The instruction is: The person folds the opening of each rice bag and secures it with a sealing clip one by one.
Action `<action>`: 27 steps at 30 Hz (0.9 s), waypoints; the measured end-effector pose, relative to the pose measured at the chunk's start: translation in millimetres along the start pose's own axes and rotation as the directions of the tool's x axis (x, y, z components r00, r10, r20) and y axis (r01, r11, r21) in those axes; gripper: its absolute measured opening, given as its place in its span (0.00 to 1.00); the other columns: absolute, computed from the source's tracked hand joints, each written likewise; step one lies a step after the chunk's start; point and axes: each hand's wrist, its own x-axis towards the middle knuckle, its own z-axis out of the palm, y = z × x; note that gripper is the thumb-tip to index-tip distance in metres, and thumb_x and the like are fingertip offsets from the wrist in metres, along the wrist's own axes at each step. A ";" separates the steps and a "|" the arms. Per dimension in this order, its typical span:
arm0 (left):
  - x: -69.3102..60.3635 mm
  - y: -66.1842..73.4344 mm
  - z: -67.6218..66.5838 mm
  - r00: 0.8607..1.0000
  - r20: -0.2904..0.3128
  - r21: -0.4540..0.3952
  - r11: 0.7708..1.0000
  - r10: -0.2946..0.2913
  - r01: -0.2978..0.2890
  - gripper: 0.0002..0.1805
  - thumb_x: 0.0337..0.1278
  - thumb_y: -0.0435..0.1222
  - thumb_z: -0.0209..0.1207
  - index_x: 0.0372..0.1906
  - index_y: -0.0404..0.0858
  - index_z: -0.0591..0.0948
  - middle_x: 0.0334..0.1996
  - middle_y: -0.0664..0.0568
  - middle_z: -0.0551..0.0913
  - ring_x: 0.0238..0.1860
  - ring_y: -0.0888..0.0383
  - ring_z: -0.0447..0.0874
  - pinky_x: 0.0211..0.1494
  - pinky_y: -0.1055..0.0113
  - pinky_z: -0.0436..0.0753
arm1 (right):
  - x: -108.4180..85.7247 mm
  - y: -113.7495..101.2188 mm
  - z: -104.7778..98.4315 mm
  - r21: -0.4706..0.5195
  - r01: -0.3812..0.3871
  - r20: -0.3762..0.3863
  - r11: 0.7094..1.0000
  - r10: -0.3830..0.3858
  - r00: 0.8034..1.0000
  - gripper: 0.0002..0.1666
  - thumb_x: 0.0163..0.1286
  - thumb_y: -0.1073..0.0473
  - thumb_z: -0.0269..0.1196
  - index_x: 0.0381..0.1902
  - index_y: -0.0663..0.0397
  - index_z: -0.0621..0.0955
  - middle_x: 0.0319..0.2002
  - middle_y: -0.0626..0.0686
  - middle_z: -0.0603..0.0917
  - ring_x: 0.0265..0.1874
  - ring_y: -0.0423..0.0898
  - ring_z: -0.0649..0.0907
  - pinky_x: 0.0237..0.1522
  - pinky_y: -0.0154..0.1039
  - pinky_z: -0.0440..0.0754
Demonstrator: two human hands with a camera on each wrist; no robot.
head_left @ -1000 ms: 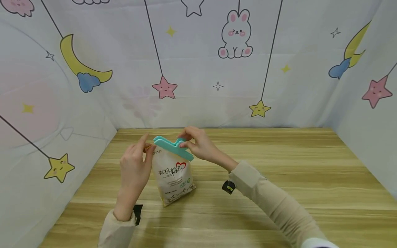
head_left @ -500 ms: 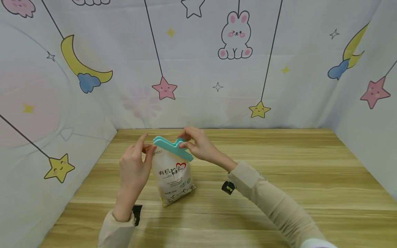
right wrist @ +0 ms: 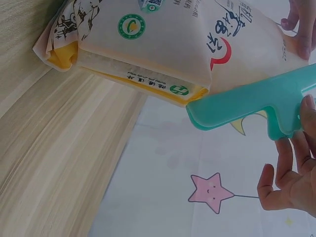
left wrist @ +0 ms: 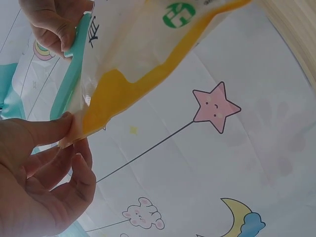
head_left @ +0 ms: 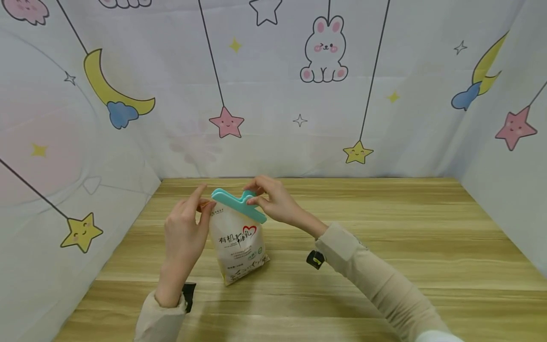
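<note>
A cream food bag point(head_left: 239, 247) with dark lettering, a red heart and yellow side edges stands on the wooden table, left of the middle. Across its top lies a turquoise bag clip point(head_left: 232, 202), slanting down to the right. My right hand point(head_left: 275, 199) pinches the clip's handle between thumb and fingers. At the bag's upper left corner, my left hand point(head_left: 185, 228) pinches the edge between thumb and fingers, its index finger pointing up in the head view. In the right wrist view the clip point(right wrist: 237, 103) spans the bag's top edge point(right wrist: 291, 54).
The wooden table point(head_left: 384, 228) runs back to a white curtain point(head_left: 273, 95) printed with stars, moons and a rabbit. More curtain hangs at both sides. Black straps point(head_left: 315, 259) show at both wrists, under beige sleeves point(head_left: 376, 275).
</note>
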 end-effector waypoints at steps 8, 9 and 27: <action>-1.5 0.4 -1.2 1.000 0.020 0.007 1.000 -0.003 0.003 0.20 0.45 0.30 0.62 0.49 0.31 0.77 0.26 0.41 0.83 0.27 0.47 0.77 0.25 0.57 0.73 | -2.5 1.7 2.6 0.035 -0.028 0.001 0.999 0.028 1.000 0.14 0.58 0.65 0.60 0.44 0.59 0.77 0.39 0.54 0.79 0.38 0.47 0.81 0.40 0.29 0.78; -1.6 0.4 -1.3 1.000 0.021 0.009 1.000 -0.003 0.003 0.20 0.46 0.30 0.62 0.49 0.31 0.77 0.26 0.41 0.83 0.27 0.47 0.77 0.25 0.57 0.73 | -2.8 2.3 3.0 0.039 -0.029 -0.001 0.999 0.029 1.000 0.15 0.58 0.65 0.60 0.44 0.59 0.77 0.39 0.54 0.79 0.39 0.46 0.81 0.40 0.29 0.78; -3.0 -2.8 -1.1 1.000 0.015 -0.036 0.999 -0.011 0.011 0.16 0.46 0.30 0.62 0.44 0.32 0.80 0.27 0.41 0.83 0.29 0.48 0.78 0.29 0.55 0.76 | -7.6 4.4 6.3 -0.038 0.020 -0.033 0.999 -0.021 0.999 0.18 0.59 0.60 0.60 0.48 0.55 0.77 0.36 0.50 0.78 0.40 0.43 0.79 0.45 0.34 0.76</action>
